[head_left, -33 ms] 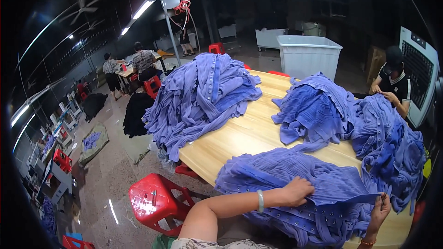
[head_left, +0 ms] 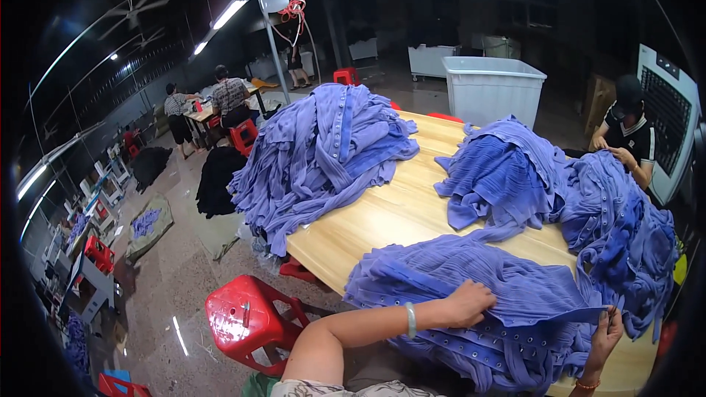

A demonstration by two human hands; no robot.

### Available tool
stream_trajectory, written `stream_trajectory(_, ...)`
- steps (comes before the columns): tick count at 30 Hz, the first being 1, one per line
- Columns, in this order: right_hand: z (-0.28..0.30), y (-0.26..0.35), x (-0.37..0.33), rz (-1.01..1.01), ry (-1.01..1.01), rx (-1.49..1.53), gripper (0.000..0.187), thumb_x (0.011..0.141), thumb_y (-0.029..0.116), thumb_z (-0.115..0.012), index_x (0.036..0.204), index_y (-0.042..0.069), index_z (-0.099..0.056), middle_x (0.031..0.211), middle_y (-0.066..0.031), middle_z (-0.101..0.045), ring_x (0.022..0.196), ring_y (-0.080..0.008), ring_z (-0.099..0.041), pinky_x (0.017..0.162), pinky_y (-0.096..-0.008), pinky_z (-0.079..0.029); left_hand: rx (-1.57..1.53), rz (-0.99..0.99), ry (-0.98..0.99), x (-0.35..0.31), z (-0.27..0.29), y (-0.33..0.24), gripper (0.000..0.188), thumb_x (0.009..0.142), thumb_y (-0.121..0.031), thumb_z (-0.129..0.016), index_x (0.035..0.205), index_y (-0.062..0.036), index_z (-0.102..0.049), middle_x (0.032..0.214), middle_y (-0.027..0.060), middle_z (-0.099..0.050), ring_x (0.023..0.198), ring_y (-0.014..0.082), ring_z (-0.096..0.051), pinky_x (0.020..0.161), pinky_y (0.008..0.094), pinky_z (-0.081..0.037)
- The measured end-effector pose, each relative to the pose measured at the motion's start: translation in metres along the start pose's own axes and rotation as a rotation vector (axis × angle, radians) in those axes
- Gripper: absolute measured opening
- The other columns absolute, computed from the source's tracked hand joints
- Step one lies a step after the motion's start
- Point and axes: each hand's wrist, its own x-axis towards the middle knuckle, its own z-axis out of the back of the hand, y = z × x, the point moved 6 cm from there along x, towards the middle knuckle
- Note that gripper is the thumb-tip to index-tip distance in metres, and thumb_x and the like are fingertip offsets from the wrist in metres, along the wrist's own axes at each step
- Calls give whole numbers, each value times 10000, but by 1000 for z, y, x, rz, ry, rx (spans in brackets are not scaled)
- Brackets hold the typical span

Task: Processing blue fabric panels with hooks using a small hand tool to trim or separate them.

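Observation:
A ribbed violet-blue garment [head_left: 515, 290] with a row of small round fasteners lies spread over others at the near side of the table. My left hand [head_left: 468, 304], wearing a pale bangle, is closed with bent fingers on its front edge. At the garment's right corner, my right hand [head_left: 606, 332] pinches the fabric between thumb and fingers. The edge runs roughly straight between both hands. Beneath it, a strip with fasteners [head_left: 471, 345] shows on the fabric below.
More violet garments form a tall heap [head_left: 323, 147] at the table's far left and heaps [head_left: 504, 169] on the right. A co-worker [head_left: 625, 136] handles fabric at the far right. Red stools [head_left: 246, 316] stand left of the wooden table [head_left: 397, 202]; a large white bin [head_left: 493, 92] stands behind.
My left hand has shifted very slightly up and to the left along the garment. The right hand's pinch looks the same.

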Motion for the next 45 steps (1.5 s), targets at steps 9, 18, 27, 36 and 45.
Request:
stream_trajectory(9, 3, -25, 28, 12, 10, 83, 68, 1056, 82, -560, 1015, 30, -574, 922, 65, -493, 822, -5, -420, 716, -158, -340, 317, 73, -224, -68, 28, 49, 177, 836, -114, -640, 1012, -99, -641, 965, 92, -602, 964, 277, -589, 826, 413, -419)
stream_trajectory(18, -14, -9, 38, 94, 20, -161, 96, 1048, 72, -555, 972, 13, -549, 870, 68, -461, 790, -20, -391, 665, -190, -338, 541, 214, -496, -103, 77, 90, 50, 784, -85, -613, 826, -91, -639, 868, 111, -596, 851, 295, -593, 768, 432, -433)
stream_trajectory(27, -42, 33, 47, 40, -44, -84, 89, 1057, 166, -568, 1027, 115, -634, 713, 130, -400, 560, 19, -283, 474, -196, -198, 544, 107, -852, -138, 164, 85, 209, 743, 3, -617, 940, -44, -670, 860, 125, -590, 866, 328, -590, 830, 443, -433)
stream_trajectory(36, -14, -4, -40, -189, 305, -436, 75, 1017, 65, -563, 1027, 33, -630, 793, 85, -471, 704, -17, -386, 623, -204, -322, 470, 166, -530, -203, 81, 74, 273, 740, 5, -666, 1008, -41, -681, 949, 110, -599, 916, 303, -598, 898, 454, -435)
stream_trajectory(45, 6, 21, -59, -99, 317, -344, 152, 1036, 42, -488, 1097, -7, -618, 1046, -88, -664, 982, -142, -618, 890, -268, -472, 552, 81, -542, -230, 84, 59, 352, 757, 27, -659, 1102, -46, -660, 963, 113, -599, 856, 279, -612, 842, 450, -455)
